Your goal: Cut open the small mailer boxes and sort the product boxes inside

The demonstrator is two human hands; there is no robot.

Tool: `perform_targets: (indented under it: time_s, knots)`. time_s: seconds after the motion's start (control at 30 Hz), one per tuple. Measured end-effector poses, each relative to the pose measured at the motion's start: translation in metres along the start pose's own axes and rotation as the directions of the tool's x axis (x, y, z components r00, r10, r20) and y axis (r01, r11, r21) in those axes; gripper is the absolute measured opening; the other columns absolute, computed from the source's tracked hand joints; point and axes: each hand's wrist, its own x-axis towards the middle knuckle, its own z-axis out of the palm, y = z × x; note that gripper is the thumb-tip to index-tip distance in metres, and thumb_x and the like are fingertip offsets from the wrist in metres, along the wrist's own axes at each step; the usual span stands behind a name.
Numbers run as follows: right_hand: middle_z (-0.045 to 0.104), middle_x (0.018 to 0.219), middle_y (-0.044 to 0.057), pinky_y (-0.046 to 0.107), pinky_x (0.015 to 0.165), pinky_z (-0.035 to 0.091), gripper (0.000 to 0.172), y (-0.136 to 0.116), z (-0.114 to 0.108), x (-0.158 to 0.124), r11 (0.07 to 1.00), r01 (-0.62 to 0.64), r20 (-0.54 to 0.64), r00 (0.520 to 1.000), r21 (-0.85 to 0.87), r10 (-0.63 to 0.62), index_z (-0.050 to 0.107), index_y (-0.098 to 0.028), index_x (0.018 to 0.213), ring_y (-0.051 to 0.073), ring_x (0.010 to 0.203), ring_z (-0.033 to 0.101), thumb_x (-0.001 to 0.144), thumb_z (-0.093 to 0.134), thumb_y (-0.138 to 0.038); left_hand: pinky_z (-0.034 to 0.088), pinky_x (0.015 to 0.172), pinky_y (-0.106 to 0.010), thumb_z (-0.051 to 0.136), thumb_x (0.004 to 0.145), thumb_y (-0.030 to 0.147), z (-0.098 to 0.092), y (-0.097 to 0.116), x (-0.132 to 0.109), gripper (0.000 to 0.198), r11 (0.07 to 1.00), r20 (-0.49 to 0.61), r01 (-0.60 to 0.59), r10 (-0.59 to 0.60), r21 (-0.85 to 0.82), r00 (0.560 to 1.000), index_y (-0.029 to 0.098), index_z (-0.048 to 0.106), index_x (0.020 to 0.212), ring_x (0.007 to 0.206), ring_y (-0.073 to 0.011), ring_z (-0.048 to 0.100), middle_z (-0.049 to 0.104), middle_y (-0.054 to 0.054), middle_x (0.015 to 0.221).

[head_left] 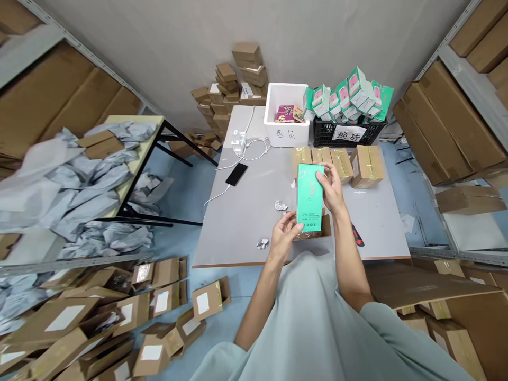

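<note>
A green box [309, 198] with printed text is held up over the table's near side. My left hand [284, 233] grips its lower left corner, while my right hand [331, 188] has hold of its upper right edge. Beneath it stands an open cardboard box [326, 226], mostly hidden by the green box. A red and black tool [357, 235], perhaps a cutter, lies right of my right forearm. Crumpled scraps [280, 205] rest on the table to the left of the green box.
Taped cartons [367, 166] stand beyond my hands on the grey table [222, 227]. Behind them are a white bin [286, 135] and a black crate [323, 138] piled with green boxes. A phone [237, 174] lies on a cable. Opened cartons [164, 272] litter the floor at left.
</note>
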Motion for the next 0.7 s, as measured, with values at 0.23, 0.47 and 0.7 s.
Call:
perform_targets:
  time_s: [0.23, 0.47, 0.7]
  knots:
    - [0.065, 0.158, 0.012, 0.049, 0.116, 0.061, 0.074, -0.01, 0.021, -0.004, 0.983, 0.057, -0.032, 0.998, -0.173, -0.063, 0.06, -0.033, 0.147, 0.031, 0.141, 0.067, 0.091, 0.085, -0.075, 0.065, 0.085, -0.032, 0.104, 0.063, 0.042, 0.009, -0.002, -0.003, 0.071, 0.917, -0.214, -0.255, 0.327, 0.306, 0.92, 0.022, 0.073, 0.124, 0.133, -0.0306, 0.067, 0.068, -0.014, 0.136]
    - [0.076, 0.132, 0.008, 0.046, 0.105, 0.064, 0.052, 0.003, 0.017, -0.003, 0.992, 0.08, -0.069, 0.994, -0.097, -0.087, 0.066, -0.032, 0.124, 0.028, 0.122, 0.073, 0.096, 0.077, -0.075, 0.066, 0.09, -0.033, 0.102, 0.072, 0.055, -0.014, 0.007, -0.002, 0.073, 0.996, -0.005, -0.065, 0.065, 0.059, 0.998, 0.027, 0.072, 0.133, 0.139, -0.0331, 0.07, 0.071, -0.014, 0.151]
    - [0.079, 0.13, 0.007, 0.047, 0.104, 0.065, 0.056, 0.016, 0.014, -0.006, 1.0, 0.0, -0.048, 0.999, -0.015, -0.001, 0.064, -0.034, 0.126, 0.028, 0.118, 0.076, 0.094, 0.077, -0.078, 0.067, 0.094, -0.041, 0.106, 0.069, 0.049, -0.026, 0.007, -0.002, 0.066, 0.991, 0.12, 0.123, -0.117, -0.044, 0.986, 0.019, 0.081, 0.122, 0.119, -0.0338, 0.08, 0.083, -0.016, 0.132]
